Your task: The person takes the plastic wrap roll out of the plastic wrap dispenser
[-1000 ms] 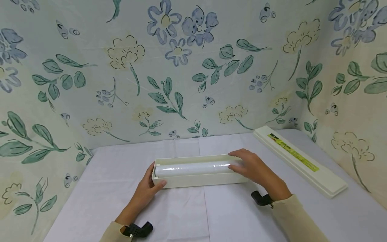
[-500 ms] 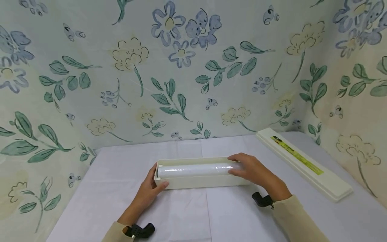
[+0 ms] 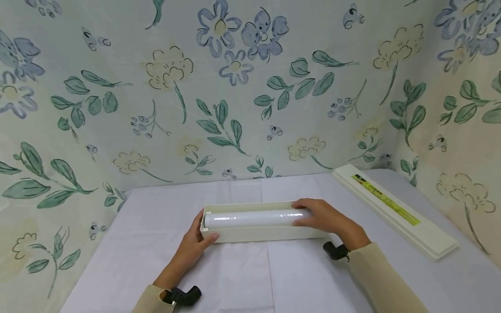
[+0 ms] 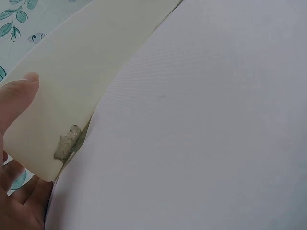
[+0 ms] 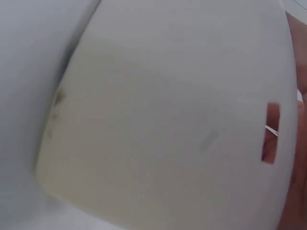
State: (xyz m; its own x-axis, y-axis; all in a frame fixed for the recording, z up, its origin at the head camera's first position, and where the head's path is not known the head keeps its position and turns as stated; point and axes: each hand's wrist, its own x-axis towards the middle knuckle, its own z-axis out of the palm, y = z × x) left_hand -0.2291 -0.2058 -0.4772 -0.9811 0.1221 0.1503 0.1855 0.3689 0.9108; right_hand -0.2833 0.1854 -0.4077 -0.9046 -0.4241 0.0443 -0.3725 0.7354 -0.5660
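A long cream plastic box [image 3: 270, 235] lies open-topped on the table, with a shiny roll of plastic wrap [image 3: 250, 218] inside it. My left hand [image 3: 192, 245] grips the box's left end, thumb on the front wall and fingers behind the end. In the left wrist view, a greyish worn patch [image 4: 68, 143] marks the box near its corner. At the right end, my right hand [image 3: 322, 215] reaches in from above, its thumb at the roll's near side and fingers at the far side. The right wrist view shows the box's end wall [image 5: 144, 124], with finger skin visible through a small slot.
The cream lid [image 3: 430, 230], bearing a yellow-green label [image 3: 385, 200], lies slantwise at the right. A white cloth [image 3: 156, 217] covers the table. Floral fabric [image 3: 235, 108] hangs behind and along both sides.
My right hand has shifted slightly left along the roll, its fingers a little deeper in the box. The left hand keeps its grip. The head view has shifted slightly.
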